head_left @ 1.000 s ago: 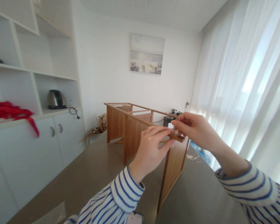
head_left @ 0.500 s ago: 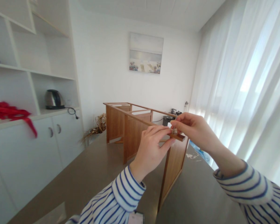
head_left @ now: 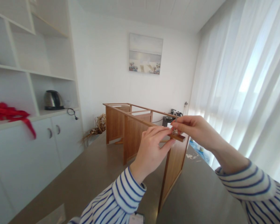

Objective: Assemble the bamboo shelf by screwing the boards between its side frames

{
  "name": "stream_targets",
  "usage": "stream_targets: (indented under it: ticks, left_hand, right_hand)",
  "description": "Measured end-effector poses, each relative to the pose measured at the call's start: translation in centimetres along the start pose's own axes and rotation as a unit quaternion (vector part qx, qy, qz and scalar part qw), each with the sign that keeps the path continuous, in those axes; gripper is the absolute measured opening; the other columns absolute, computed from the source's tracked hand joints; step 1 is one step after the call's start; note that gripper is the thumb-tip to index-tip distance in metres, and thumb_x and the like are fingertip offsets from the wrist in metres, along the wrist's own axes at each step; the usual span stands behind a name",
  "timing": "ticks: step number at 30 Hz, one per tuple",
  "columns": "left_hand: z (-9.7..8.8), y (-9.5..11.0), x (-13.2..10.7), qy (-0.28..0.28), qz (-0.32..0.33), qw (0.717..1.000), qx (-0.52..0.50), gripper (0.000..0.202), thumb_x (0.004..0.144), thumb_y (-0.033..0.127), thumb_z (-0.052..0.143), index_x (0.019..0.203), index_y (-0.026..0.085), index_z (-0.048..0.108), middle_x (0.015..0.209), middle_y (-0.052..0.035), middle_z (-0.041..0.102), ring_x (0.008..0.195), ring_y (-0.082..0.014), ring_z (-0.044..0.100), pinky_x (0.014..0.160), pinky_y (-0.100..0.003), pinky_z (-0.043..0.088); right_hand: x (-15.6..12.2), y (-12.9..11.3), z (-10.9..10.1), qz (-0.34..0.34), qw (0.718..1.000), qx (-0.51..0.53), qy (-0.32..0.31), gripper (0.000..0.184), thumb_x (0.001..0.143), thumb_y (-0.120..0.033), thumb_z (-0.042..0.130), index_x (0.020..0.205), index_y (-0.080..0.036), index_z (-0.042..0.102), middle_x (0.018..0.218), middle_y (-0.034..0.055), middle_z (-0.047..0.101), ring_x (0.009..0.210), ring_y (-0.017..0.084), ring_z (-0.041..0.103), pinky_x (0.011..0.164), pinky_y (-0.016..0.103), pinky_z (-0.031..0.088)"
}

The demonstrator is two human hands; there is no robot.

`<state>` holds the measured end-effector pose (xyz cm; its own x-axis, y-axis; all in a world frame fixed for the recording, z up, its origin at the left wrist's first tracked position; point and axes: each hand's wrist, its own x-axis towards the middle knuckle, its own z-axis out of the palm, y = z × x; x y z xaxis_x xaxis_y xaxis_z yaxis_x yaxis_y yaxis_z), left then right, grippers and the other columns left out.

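Note:
A wooden shelf unit (head_left: 135, 137) lies on the table, its rails on top and its panels upright. My left hand (head_left: 151, 147) is closed around the near corner of its upper rail, fingers above and thumb below. Just past the fingertips, the short wooden rail end (head_left: 179, 137) sticks out. My right hand (head_left: 192, 129) pinches a thin grey metal rod that looks like a hex key (head_left: 176, 117), upright over this corner. Small metal hardware shows below the pinch, too small to make out.
The brown table (head_left: 91, 174) carries a clear plastic bag (head_left: 53, 216) and a pink phone-like item (head_left: 135, 218) near me. Scraps (head_left: 193, 157) lie at the right edge. Left stands a white cabinet (head_left: 35, 149) with a kettle (head_left: 53, 100) and red cloth (head_left: 11, 113). Curtains (head_left: 224, 77) hang right.
My right hand has turned slightly at the corner, and the upper end of the metal rod now shows above its fingers. My left hand keeps its grip on the rail.

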<state>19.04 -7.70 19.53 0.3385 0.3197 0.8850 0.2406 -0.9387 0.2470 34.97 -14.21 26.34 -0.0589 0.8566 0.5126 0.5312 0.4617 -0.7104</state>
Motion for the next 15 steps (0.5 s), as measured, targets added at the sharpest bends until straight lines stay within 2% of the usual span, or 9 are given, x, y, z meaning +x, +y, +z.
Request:
stream_targets:
  ticks: [6,12,15]
  left_hand:
    - [0.18,0.11,0.05,0.005,-0.001,1.000,0.001,0.024,0.082,0.031,0.065,0.105,0.024,0.065,0.110,-0.0012,0.067,0.106,-0.0200,0.055,0.090,-0.038,0.041]
    - [0.02,0.09,0.16,0.002,-0.006,1.000,-0.005,0.024,0.082,0.030,0.065,0.105,0.024,0.064,0.111,-0.0009,0.067,0.107,-0.0199,0.055,0.091,-0.038,0.040]
    - [-0.22,0.04,0.15,-0.005,-0.008,1.000,-0.005,0.024,0.082,0.029,0.065,0.106,0.024,0.064,0.112,-0.0008,0.066,0.107,-0.0199,0.055,0.092,-0.038,0.040]
  right_hand:
    - [0.22,0.97,0.16,-0.015,0.999,0.000,0.035,0.028,0.079,-0.044,0.066,0.074,-0.016,0.066,0.068,-0.0004,0.062,0.064,0.011,0.054,0.058,0.024,0.041]
    - [0.07,0.90,0.50,0.012,0.999,0.002,0.035,0.031,0.079,-0.047,0.065,0.075,-0.016,0.068,0.070,0.0009,0.065,0.064,0.012,0.055,0.059,0.025,0.043]
    - [0.02,0.77,0.44,0.025,0.999,-0.012,0.017,0.032,0.079,-0.048,0.065,0.084,-0.016,0.070,0.077,0.0032,0.068,0.069,0.014,0.060,0.063,0.027,0.046]
